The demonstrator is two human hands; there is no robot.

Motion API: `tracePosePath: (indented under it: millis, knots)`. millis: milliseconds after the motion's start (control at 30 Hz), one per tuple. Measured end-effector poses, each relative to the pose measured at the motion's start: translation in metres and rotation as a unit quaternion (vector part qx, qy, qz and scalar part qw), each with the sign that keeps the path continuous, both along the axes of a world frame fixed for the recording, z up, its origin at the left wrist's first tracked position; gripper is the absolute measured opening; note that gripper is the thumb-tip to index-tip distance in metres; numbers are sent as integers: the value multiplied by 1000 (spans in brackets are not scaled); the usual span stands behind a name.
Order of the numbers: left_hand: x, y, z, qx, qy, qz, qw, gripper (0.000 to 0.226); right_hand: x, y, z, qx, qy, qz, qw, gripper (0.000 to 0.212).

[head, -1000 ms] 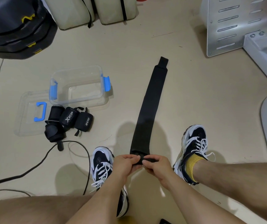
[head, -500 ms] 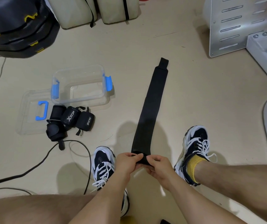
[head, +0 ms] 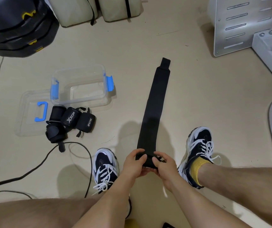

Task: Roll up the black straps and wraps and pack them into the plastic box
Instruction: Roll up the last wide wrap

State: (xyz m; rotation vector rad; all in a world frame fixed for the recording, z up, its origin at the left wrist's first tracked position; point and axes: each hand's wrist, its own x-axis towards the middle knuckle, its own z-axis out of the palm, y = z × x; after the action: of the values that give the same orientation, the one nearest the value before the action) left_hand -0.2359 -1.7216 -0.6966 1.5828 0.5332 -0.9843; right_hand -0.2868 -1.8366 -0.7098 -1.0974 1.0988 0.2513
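At the far left a black cable (head: 41, 160) loops over the floor (head: 132, 46). Just beyond it lies a clear lid (head: 26, 127) with a blue handle, and beside that stands the open plastic box (head: 81, 67) with 2 blue latches. A cluster of rolled black wraps (head: 71, 119) sits on the floor against the lid's near right corner and just in front of the box, outside it; 2 of them carry white lettering. Nearer the camera, the left shoe (head: 105, 165) is planted beside the left hand (head: 133, 163), whose thumb and curled fingers grip the near end of the long black strap (head: 156, 104). That end is turned over into a small roll, while the rest of the strap lies flat on the floor, stretching away to a narrower tab. The right hand (head: 163, 167) pinches the same rolled end from the other side, thumb on top. The right shoe (head: 197, 148) stands just right of the strap.
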Motion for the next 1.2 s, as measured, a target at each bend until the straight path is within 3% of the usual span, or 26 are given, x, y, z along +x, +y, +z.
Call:
tracePosePath:
  millis: [167, 400, 733, 967, 1200]
  knots:
    - [-4, 4, -3, -11, 31, -20, 999, 18, 2, -2, -2, -1, 39, 6, 999, 19]
    - [-6, 10, -9, -43, 25, 41, 998, 19, 3, -4, -5, -2, 78, -1, 997, 8]
    - [-1, 9, -10, 0, 0, 10, 1000, 16, -6, -1, 0, 118, 58, -36, 991, 12]
    - [-10, 10, -14, -35, -9, -64, 997, 22, -5, -3, -6, 78, 88, -13, 993, 11]
    - [-9, 12, -23, 6, -30, -63, 998, 19, -5, 2, -9, 89, 112, -29, 989, 14]
